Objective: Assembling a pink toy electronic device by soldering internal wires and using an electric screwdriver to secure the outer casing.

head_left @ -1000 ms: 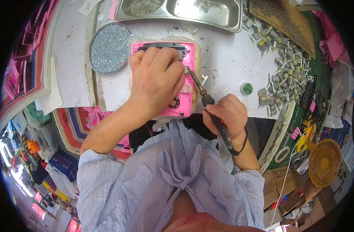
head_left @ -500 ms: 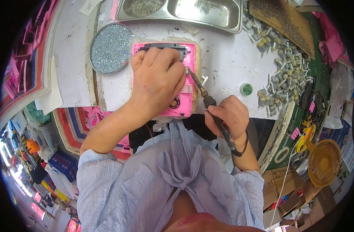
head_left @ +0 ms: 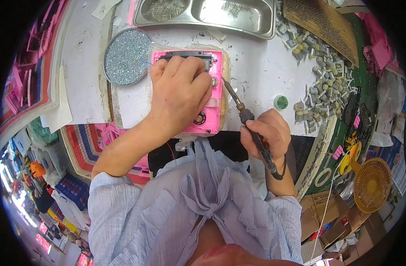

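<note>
My left hand (head_left: 178, 95) rests over a pink plastic housing (head_left: 215, 106), fingers curled down at the black part (head_left: 192, 54) along its far edge. What those fingertips hold, if anything, is hidden beneath them. Thin blue and red wires poke out left of the fingers. In my right hand (head_left: 271, 133) is a soldering iron (head_left: 249, 119), its tip just right of the housing's right edge, close to a small metal part (head_left: 215, 82). A round black piece (head_left: 200, 118) shows in the housing's near half. The housing lies on a padded, plastic-wrapped block (head_left: 226, 71).
A round dish of screws (head_left: 127, 56) stands to the left. At the back is a divided metal tray (head_left: 198, 20) with small metal bits. Many small motors (head_left: 324, 84) are heaped at the right, next to a brown board (head_left: 322, 26). A small green round tub (head_left: 281, 102) sits nearer.
The soldering iron's tip has come away from the small metal part, rightward past the housing's edge. My right hand has shifted slightly right; my left hand stays almost in place.
</note>
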Available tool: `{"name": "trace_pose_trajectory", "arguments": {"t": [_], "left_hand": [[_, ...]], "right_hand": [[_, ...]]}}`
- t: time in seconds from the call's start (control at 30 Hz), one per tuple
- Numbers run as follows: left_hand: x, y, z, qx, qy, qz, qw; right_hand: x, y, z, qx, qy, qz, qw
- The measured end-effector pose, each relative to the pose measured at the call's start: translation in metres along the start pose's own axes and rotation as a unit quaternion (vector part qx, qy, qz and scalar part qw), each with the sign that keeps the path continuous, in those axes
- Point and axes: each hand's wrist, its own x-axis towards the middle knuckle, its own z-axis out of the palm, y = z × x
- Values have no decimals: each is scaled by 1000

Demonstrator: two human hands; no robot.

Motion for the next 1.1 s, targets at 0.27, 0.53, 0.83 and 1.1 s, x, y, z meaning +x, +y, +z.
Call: {"name": "trace_pose_trajectory", "arguments": {"t": [0.27, 0.53, 0.83, 1.1], "left_hand": [[-6, -14, -15, -51, 14, -5, 999], [-46, -58, -60, 76, -169, -96, 978], [-11, -49, -49, -154, 58, -56, 985], [-16, -29, -25, -583, 3, -337, 739]], "right_hand": [[2, 0, -7, -5, -4, 3, 1000], [11, 2, -10, -6, -6, 3, 1000], [26, -6, 11, 108, 57, 88, 989], [74, -16, 56, 200, -8, 221, 954]]}}
